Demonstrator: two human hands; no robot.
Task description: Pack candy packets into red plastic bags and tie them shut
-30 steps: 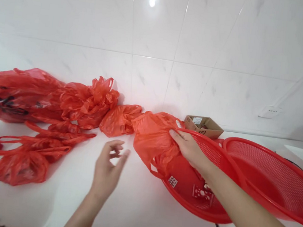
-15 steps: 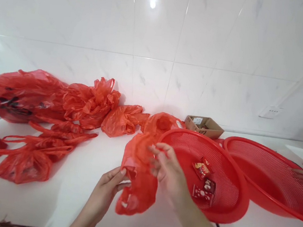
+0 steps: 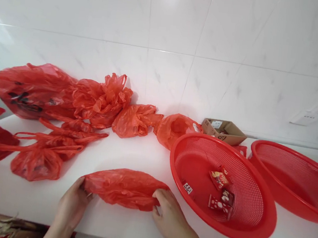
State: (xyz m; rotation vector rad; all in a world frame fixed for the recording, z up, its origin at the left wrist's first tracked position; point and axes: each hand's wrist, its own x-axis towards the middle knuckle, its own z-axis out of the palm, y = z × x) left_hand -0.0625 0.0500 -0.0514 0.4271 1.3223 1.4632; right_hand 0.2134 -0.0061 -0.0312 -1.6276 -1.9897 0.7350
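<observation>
A thin red plastic bag (image 3: 125,188) is stretched sideways between my two hands, just above the white table. My left hand (image 3: 74,203) grips its left end, with the fingers partly hidden behind the plastic. At the right end my right hand (image 3: 169,215) pinches the bag between thumb and fingers. Close to my right hand stands a red perforated basket (image 3: 184,159), tilted toward me. Several small wrapped snacks lie in it, among them a red-and-yellow packet (image 3: 219,179) and a dotted red packet (image 3: 219,206). A small white printed packet (image 3: 188,188) sits nearer its left side.
Several filled red bags (image 3: 32,90) line the wall at the back left. Smaller tied bags (image 3: 37,162) lie at the left. A second red basket (image 3: 293,178) and an open cardboard box (image 3: 223,132) are on the right. A carton (image 3: 18,229) shows below the table's front edge.
The bag has gone from hanging upright to being spread wide sideways. My hands have moved apart and lower. Another person's hand at the right basket has left the view.
</observation>
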